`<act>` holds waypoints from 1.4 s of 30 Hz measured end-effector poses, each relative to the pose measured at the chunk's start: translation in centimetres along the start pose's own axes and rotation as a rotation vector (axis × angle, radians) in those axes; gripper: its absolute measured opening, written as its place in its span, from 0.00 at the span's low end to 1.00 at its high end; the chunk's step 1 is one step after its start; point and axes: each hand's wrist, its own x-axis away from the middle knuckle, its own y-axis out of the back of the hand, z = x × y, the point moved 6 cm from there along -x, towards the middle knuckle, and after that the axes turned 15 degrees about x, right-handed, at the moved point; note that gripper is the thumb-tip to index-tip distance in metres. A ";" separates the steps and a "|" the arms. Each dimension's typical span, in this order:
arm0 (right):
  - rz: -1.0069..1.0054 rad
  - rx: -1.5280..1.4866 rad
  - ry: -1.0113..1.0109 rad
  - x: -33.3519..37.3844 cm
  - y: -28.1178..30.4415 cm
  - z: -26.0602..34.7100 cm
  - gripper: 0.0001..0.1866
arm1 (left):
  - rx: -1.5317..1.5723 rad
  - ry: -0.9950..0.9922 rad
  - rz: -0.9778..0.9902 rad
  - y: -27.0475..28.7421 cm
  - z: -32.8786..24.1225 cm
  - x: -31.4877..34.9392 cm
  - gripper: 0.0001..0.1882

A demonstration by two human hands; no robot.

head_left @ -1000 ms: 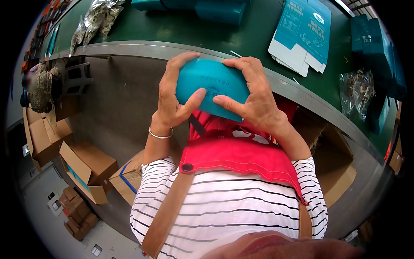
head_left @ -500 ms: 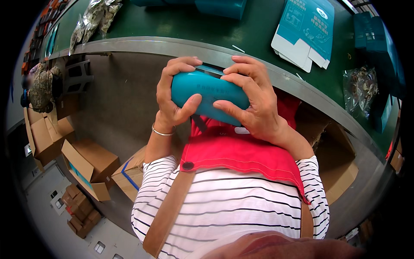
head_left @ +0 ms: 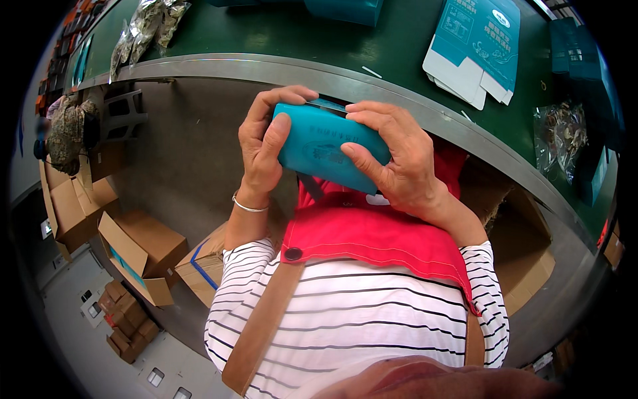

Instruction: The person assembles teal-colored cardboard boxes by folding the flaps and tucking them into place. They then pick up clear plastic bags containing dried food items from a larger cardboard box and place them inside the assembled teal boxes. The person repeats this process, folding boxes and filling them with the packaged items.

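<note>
A teal cardboard box (head_left: 322,147) with dark print is held up in front of my red apron, close to the table's near edge. My left hand (head_left: 266,136) grips its left end, thumb on the printed face and fingers over the far edge. At the right end, my right hand (head_left: 392,146) wraps it the same way, its thumb on the face. Along the far edge, between my fingers, a narrow strip of the box's other side shows. Whatever may be inside the box is hidden.
On the green table (head_left: 266,36) lie flat teal-and-white cartons (head_left: 475,56) at the right and a clear bag (head_left: 561,139) of dried pieces. Teal boxes (head_left: 585,60) stand at the far right. Brown cartons (head_left: 143,249) sit on the floor to the left.
The teal box's bulging face has flattened and its print shows more plainly. My left thumb has moved up toward the upper left corner; my right thumb has shifted slightly right.
</note>
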 end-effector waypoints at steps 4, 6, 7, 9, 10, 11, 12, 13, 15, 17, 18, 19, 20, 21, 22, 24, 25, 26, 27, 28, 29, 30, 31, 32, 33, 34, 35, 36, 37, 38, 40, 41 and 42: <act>0.003 -0.023 -0.028 0.1 -0.1 -0.2 0.14 | -0.022 -0.032 -0.023 0.0 -0.1 0.0 0.13; 0.010 -0.049 -0.060 0.2 0.0 -0.5 0.11 | -0.025 -0.030 -0.040 -0.1 0.0 0.0 0.13; -0.001 -0.068 -0.068 0.3 0.0 -0.6 0.10 | -0.019 -0.035 -0.044 -0.2 0.0 0.0 0.13; -0.023 -0.107 -0.084 0.6 -0.2 -0.9 0.08 | -0.008 -0.044 -0.052 -0.4 0.0 0.0 0.12; -0.039 -0.124 -0.086 0.7 -0.2 -1.1 0.08 | -0.005 -0.042 -0.058 -0.4 0.1 -0.1 0.12; -0.054 -0.142 -0.089 0.7 -0.2 -1.2 0.07 | -0.003 -0.039 -0.065 -0.6 0.1 -0.2 0.12; -0.069 -0.159 -0.091 0.7 -0.3 -1.3 0.07 | -0.001 -0.037 -0.072 -0.6 0.1 -0.2 0.12; -0.071 -0.196 -0.109 0.8 -0.4 -1.5 0.06 | -0.011 -0.023 -0.075 -0.6 0.2 -0.3 0.12; -0.073 -0.270 -0.145 0.9 -0.6 -1.8 0.06 | -0.030 0.005 -0.080 -0.5 0.2 -0.3 0.13; -0.072 -0.319 -0.169 0.9 -0.7 -2.0 0.06 | -0.015 0.018 -0.087 -0.5 0.3 -0.2 0.13; -0.072 -0.343 -0.182 0.9 -0.8 -2.1 0.06 | -0.007 0.024 -0.091 -0.4 0.4 -0.2 0.12; -0.071 -0.356 -0.191 0.9 -0.8 -2.1 0.06 | 0.011 0.019 -0.094 -0.4 0.4 -0.2 0.12; -0.070 -0.370 -0.200 0.9 -0.9 -2.2 0.06 | 0.029 0.013 -0.097 -0.4 0.4 -0.2 0.11; -0.070 -0.383 -0.209 0.9 -0.9 -2.3 0.06 | 0.046 0.007 -0.099 -0.4 0.4 -0.2 0.10; -0.054 -0.386 -0.205 0.8 -1.0 -2.3 0.06 | 0.069 0.003 -0.121 -0.5 0.5 -0.2 0.10; -0.023 -0.393 -0.198 0.9 -1.2 -2.5 0.08 | 0.115 -0.006 -0.166 -0.5 0.5 0.0 0.08; -0.039 -0.469 -0.233 1.0 -1.3 -2.6 0.09 | 0.111 0.006 -0.164 -0.5 0.6 -0.1 0.08; -0.055 -0.546 -0.267 1.1 -1.5 -2.6 0.10 | 0.108 0.018 -0.163 -0.4 0.7 -0.1 0.07; -0.071 -0.622 -0.301 1.2 -1.7 -2.7 0.12 | 0.104 0.029 -0.161 -0.3 0.7 -0.1 0.07; -0.055 -0.677 -0.333 1.3 -1.8 -2.9 0.13 | 0.119 0.044 -0.161 -0.2 0.8 -0.1 0.07; -0.040 -0.733 -0.366 1.3 -2.0 -3.1 0.15 | 0.134 0.060 -0.161 -0.1 0.9 -0.1 0.07; -0.025 -0.787 -0.399 1.3 -2.2 -3.3 0.16 | 0.149 0.075 -0.161 0.0 1.0 -0.1 0.07; -0.005 -0.805 -0.447 1.3 -2.4 -3.5 0.17 | 0.162 0.078 -0.168 0.0 1.2 -0.1 0.07; 0.014 -0.822 -0.496 1.3 -2.7 -3.7 0.18 | 0.175 0.082 -0.175 0.0 1.3 0.0 0.07; 0.034 -0.838 -0.545 1.3 -2.9 -3.9 0.19 | 0.188 0.085 -0.182 0.1 1.5 0.0 0.06; 0.057 -0.833 -0.542 1.5 -3.1 -4.1 0.20 | 0.188 0.078 -0.192 0.0 1.7 0.1 0.06; 0.081 -0.829 -0.539 1.8 -3.5 -4.4 0.20 | 0.188 0.070 -0.203 0.0 1.9 0.1 0.06; 0.105 -0.824 -0.536 2.0 -3.7 -4.5 0.21 | 0.187 0.063 -0.213 0.0 2.1 0.1 0.06; 0.100 -0.803 -0.534 2.0 -3.7 -4.6 0.21 | 0.179 0.055 -0.218 0.0 2.1 0.1 0.06; 0.096 -0.782 -0.532 1.9 -3.7 -4.7 0.21 | 0.170 0.047 -0.223 0.0 2.1 0.1 0.06; 0.090 -0.781 -0.553 1.8 -3.7 -4.7 0.20 | 0.158 0.043 -0.248 0.1 2.1 0.0 0.06; 0.088 -0.802 -0.577 1.6 -3.7 -4.6 0.20 | 0.155 0.047 -0.267 0.1 2.1 -0.1 0.06; 0.085 -0.822 -0.600 1.6 -3.7 -4.6 0.19 | 0.152 0.050 -0.285 0.1 2.1 -0.1 0.07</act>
